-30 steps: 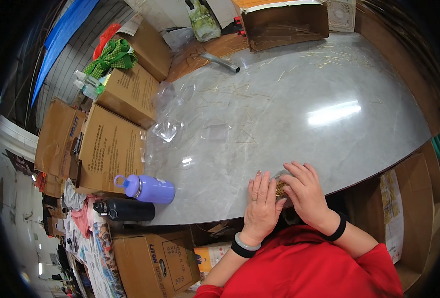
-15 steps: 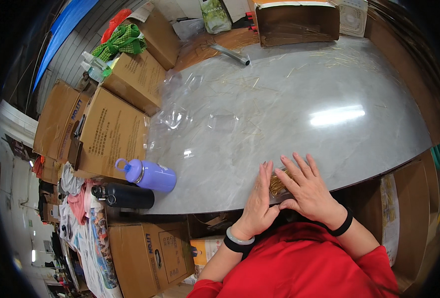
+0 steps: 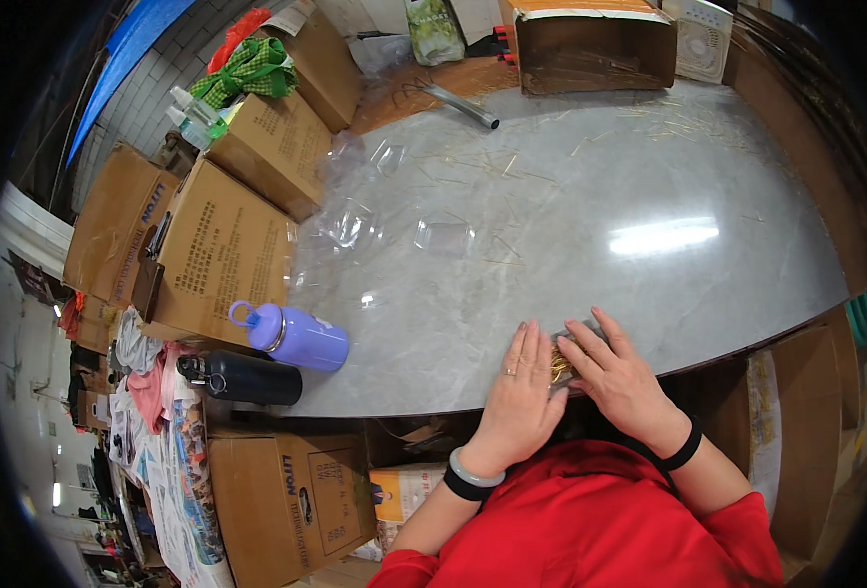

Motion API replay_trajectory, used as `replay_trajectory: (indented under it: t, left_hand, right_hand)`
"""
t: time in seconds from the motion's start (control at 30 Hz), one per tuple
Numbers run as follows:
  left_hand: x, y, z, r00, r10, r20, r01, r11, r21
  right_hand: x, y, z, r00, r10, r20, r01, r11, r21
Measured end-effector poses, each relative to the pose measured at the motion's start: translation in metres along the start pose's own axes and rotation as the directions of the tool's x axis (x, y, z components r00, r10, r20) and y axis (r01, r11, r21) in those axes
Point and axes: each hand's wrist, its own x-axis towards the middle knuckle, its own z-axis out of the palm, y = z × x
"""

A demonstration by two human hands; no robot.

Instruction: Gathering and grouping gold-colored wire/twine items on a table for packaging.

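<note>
Near the table's front edge, a small bundle of thin gold-coloured metal pieces [image 3: 559, 365] lies between my hands, seemingly in a clear plastic container that is mostly covered. My left hand [image 3: 524, 380] rests along its left side, back up and fingers stretched out together. From the right, my right hand [image 3: 622, 380] reaches partly over the bundle with its fingers extended and somewhat spread. Both thumbs are on the near side. Neither hand is wrapped round anything.
Clear plastic containers [image 3: 350, 225] and scattered gold-coloured wires [image 3: 502, 167] lie on the grey table [image 3: 541, 245]. A purple bottle [image 3: 311, 339] and a black bottle [image 3: 252, 378] lie on their sides at left. Cardboard boxes [image 3: 223, 250] line the left; an open carton [image 3: 595, 49] stands at the back.
My left hand has turned from edge-on to back-up beside the bundle. My right hand's fingers have shifted slightly over it. The view has moved a little.
</note>
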Motion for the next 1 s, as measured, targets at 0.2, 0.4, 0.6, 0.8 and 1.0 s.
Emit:
replay_trajectory:
  t: [0.2, 0.4, 0.6, 0.8, 1.0]
  left_hand:
    - [0.002, 0.005, 0.011, 0.999, 0.033, -0.03, -0.023, 0.954, 0.301]
    - [0.006, 0.009, 0.016, 0.999, 0.02, -0.033, -0.008, 0.939, 0.343]
    - [0.004, 0.007, 0.018, 0.998, 0.014, -0.065, 0.009, 0.938, 0.346]
    - [0.005, 0.002, 0.008, 0.998, 0.044, -0.035, -0.033, 0.962, 0.271]
    - [0.004, -0.002, -0.006, 0.995, 0.074, 0.069, -0.074, 0.997, 0.004]
  right_hand:
    - [-0.004, 0.007, -0.011, 0.979, 0.204, 0.002, -0.17, 0.811, 0.56]
    - [-0.003, 0.012, 0.012, 0.955, 0.23, -0.186, -0.176, 0.947, 0.27]
    - [0.0, 0.012, 0.008, 0.913, 0.325, -0.247, -0.197, 0.881, 0.431]
    - [-0.002, 0.01, -0.007, 0.999, -0.026, 0.026, 0.026, 0.999, 0.026]
    - [-0.003, 0.009, 0.007, 0.998, 0.053, 0.017, -0.054, 0.996, 0.07]
